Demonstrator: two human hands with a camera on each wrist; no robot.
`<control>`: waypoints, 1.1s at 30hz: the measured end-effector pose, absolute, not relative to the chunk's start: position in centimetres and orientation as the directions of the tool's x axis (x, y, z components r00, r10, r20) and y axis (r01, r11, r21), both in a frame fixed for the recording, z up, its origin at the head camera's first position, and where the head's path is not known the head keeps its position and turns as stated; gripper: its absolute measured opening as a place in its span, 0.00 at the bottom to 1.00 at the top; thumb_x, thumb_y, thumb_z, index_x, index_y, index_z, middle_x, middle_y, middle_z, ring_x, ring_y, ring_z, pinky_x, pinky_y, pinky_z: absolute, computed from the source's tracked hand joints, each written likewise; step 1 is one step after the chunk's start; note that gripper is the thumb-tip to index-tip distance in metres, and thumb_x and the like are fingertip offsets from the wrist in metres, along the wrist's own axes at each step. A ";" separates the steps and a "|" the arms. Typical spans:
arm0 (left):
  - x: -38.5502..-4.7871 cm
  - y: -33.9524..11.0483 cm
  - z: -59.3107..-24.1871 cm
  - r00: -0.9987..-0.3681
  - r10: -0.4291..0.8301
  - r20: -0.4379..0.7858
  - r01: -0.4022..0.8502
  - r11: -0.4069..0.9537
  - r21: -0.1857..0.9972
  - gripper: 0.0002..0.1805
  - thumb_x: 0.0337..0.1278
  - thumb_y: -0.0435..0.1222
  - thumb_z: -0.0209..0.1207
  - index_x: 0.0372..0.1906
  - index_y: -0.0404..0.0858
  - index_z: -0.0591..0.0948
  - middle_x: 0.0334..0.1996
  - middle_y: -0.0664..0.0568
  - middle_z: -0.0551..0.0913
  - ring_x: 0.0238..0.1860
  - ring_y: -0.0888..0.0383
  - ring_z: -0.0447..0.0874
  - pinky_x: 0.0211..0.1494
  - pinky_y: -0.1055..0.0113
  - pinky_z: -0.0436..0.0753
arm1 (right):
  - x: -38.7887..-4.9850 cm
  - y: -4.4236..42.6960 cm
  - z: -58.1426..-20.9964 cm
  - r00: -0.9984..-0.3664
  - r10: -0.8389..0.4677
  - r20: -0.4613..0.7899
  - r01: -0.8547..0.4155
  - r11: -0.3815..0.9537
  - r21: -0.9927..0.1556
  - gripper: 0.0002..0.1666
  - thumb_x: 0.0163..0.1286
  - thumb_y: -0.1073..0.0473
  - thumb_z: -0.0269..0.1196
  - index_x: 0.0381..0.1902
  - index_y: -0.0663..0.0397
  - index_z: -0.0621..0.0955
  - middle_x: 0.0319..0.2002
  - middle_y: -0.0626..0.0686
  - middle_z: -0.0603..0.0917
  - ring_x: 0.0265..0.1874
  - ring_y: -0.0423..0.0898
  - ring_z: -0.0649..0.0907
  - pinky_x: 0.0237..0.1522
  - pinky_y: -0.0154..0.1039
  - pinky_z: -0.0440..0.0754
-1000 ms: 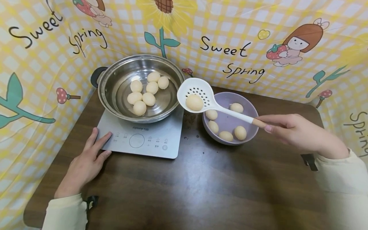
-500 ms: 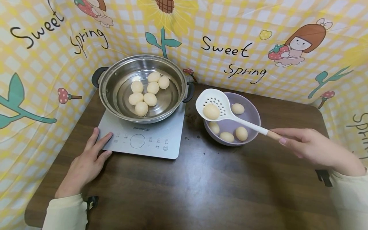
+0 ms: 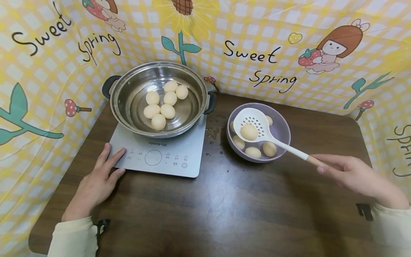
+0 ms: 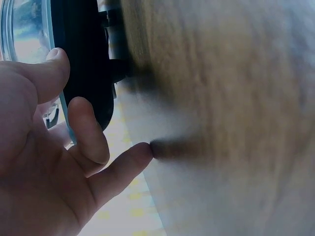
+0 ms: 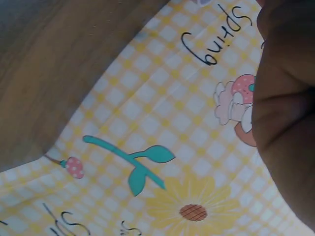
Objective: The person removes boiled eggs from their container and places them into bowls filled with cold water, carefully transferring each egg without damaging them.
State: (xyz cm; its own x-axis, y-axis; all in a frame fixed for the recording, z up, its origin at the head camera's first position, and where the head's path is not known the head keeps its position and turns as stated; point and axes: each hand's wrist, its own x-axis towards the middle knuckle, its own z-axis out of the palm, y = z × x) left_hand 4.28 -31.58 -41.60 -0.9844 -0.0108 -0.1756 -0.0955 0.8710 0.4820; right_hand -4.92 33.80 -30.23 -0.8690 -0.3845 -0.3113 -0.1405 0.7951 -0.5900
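Note:
My right hand [image 3: 359, 178] grips the wooden end of a white slotted ladle [image 3: 289, 149], whose head lies over the purple bowl [image 3: 285, 123] with one egg [image 3: 249, 131] in it. Several more eggs sit in the bowl, some partly hidden by the ladle. In the right wrist view only part of the right hand [image 5: 288, 108] shows. My left hand [image 3: 94, 187] rests with spread fingers on the left front corner of the white induction cooker [image 3: 192, 157]; the left wrist view shows this hand [image 4: 54, 162] at the cooker's edge.
A steel pot [image 3: 128, 123] with two black handles stands on the cooker and holds several eggs in water. Water drops [image 3: 212, 134] lie on the brown table [image 3: 224, 214] between cooker and bowl. A yellow checked cloth [image 3: 244, 21] hangs behind and at the sides.
The ladle with its egg has moved right, from beside the pot's rim, and down over the bowl. My right hand has moved right and nearer. The left hand has stayed in place.

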 end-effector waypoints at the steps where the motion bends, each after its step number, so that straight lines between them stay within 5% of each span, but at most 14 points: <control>1: 4.3 -31.6 -41.6 -0.984 -0.011 -0.177 -0.097 0.871 0.482 0.33 0.80 0.48 0.48 0.82 0.53 0.53 0.81 0.50 0.30 0.62 0.18 0.63 0.45 0.27 0.67 | -4.8 34.0 -30.4 -0.872 -0.383 -0.304 -0.148 0.799 -0.582 0.24 0.77 0.56 0.61 0.68 0.52 0.77 0.14 0.41 0.65 0.10 0.36 0.64 0.10 0.38 0.65; 4: 4.3 -31.6 -41.6 -0.983 -0.012 -0.183 -0.100 0.871 0.482 0.33 0.80 0.48 0.47 0.82 0.53 0.53 0.81 0.50 0.29 0.62 0.18 0.63 0.45 0.26 0.66 | -4.6 34.4 -30.7 -0.880 -0.382 -0.282 -0.175 0.813 -0.555 0.24 0.76 0.56 0.62 0.68 0.52 0.78 0.14 0.40 0.64 0.12 0.36 0.64 0.14 0.39 0.65; 6: 4.3 -31.6 -41.6 -0.982 -0.013 -0.187 -0.104 0.871 0.481 0.33 0.80 0.48 0.47 0.82 0.53 0.52 0.81 0.50 0.29 0.62 0.18 0.63 0.46 0.26 0.66 | -4.6 34.8 -30.9 -0.886 -0.384 -0.262 -0.200 0.824 -0.531 0.25 0.76 0.56 0.63 0.68 0.52 0.78 0.19 0.42 0.75 0.17 0.35 0.70 0.19 0.37 0.69; 9: 4.3 -31.6 -41.6 -0.981 -0.015 -0.193 -0.107 0.871 0.480 0.33 0.80 0.49 0.47 0.82 0.54 0.52 0.81 0.51 0.28 0.62 0.18 0.63 0.45 0.26 0.66 | -4.7 35.3 -31.2 -0.896 -0.382 -0.226 -0.229 0.834 -0.503 0.25 0.74 0.56 0.65 0.67 0.53 0.79 0.35 0.51 0.87 0.28 0.32 0.76 0.27 0.36 0.73; 12: 4.3 -31.5 -41.6 -0.980 -0.015 -0.196 -0.109 0.871 0.479 0.33 0.80 0.49 0.46 0.82 0.54 0.52 0.81 0.51 0.28 0.62 0.17 0.63 0.45 0.26 0.66 | -4.8 35.7 -31.4 -0.909 -0.372 -0.190 -0.245 0.843 -0.478 0.26 0.73 0.57 0.66 0.67 0.54 0.79 0.49 0.61 0.87 0.36 0.31 0.80 0.30 0.36 0.76; 18: 4.2 -31.5 -41.6 -0.981 -0.014 -0.196 -0.107 0.873 0.476 0.33 0.80 0.49 0.47 0.82 0.54 0.52 0.81 0.51 0.28 0.62 0.18 0.62 0.46 0.26 0.66 | -4.5 36.0 -31.7 -0.932 -0.338 -0.134 -0.241 0.850 -0.469 0.30 0.73 0.58 0.66 0.70 0.57 0.75 0.37 0.59 0.85 0.17 0.36 0.69 0.16 0.37 0.67; 23: 4.2 -31.5 -41.6 -0.981 -0.014 -0.191 -0.105 0.873 0.477 0.33 0.80 0.48 0.47 0.82 0.53 0.53 0.81 0.50 0.29 0.63 0.18 0.62 0.45 0.27 0.67 | -4.4 36.2 -31.9 -0.951 -0.307 -0.026 -0.270 0.871 -0.409 0.31 0.73 0.60 0.66 0.71 0.56 0.74 0.41 0.68 0.86 0.14 0.36 0.63 0.13 0.37 0.63; 33: 4.2 -31.5 -41.5 -0.983 -0.009 -0.184 -0.097 0.874 0.476 0.33 0.80 0.48 0.47 0.82 0.53 0.53 0.81 0.49 0.29 0.62 0.18 0.63 0.42 0.29 0.68 | -4.4 36.1 -31.8 -0.955 -0.285 0.081 -0.294 0.874 -0.388 0.30 0.71 0.62 0.67 0.70 0.54 0.76 0.40 0.68 0.86 0.13 0.36 0.66 0.14 0.37 0.64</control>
State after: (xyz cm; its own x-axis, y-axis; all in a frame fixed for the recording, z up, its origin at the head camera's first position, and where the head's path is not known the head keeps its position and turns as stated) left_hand 4.21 -31.45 -41.50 -0.9829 -0.0088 -0.1837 -0.0968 0.8741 0.4760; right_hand -4.35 36.08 -31.78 -0.9551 -0.2850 0.0809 -0.2936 0.8737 -0.3878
